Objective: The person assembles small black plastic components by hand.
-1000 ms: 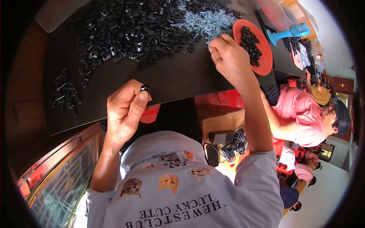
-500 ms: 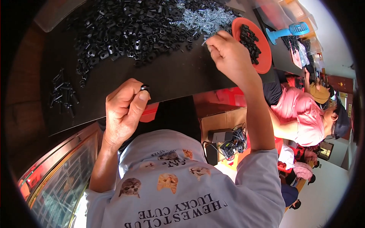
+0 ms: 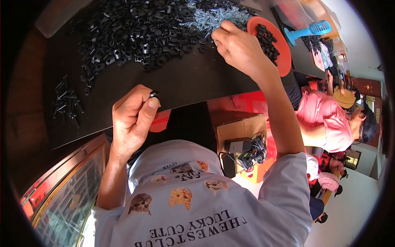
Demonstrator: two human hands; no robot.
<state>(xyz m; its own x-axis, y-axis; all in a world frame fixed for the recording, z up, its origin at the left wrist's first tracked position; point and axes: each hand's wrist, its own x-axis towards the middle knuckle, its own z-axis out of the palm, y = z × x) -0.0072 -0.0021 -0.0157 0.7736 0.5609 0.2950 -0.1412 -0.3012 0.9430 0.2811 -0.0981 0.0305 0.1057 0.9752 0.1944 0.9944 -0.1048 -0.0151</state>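
Note:
Between the thumb and bent fingers of my left hand (image 3: 133, 115), a small black plastic piece (image 3: 154, 94) is gripped just off the table's near edge. My right hand (image 3: 238, 47) is over the table with its fingers pinched together, by the near side of a heap of small silvery springs (image 3: 220, 18). Whatever is in that pinch, if anything, cannot be made out. A wide pile of loose black plastic parts (image 3: 144, 31) adjoins the springs on their left. Right of my right hand, an orange-red dish (image 3: 284, 53) holds several small black pieces (image 3: 267, 43).
Thin dark pins (image 3: 68, 99) lie loosely on the dark table (image 3: 173, 78) at left. A blue handheld fan (image 3: 308, 32) rests beyond the dish. Below the table edge, a cardboard box (image 3: 242, 127) has a cabled black device. A person in pink (image 3: 317, 115) sits at right.
My right hand has shifted left, away from the dish and along the near side of the springs, still pinched. My left hand stays almost where it was, with the black piece in its grip.

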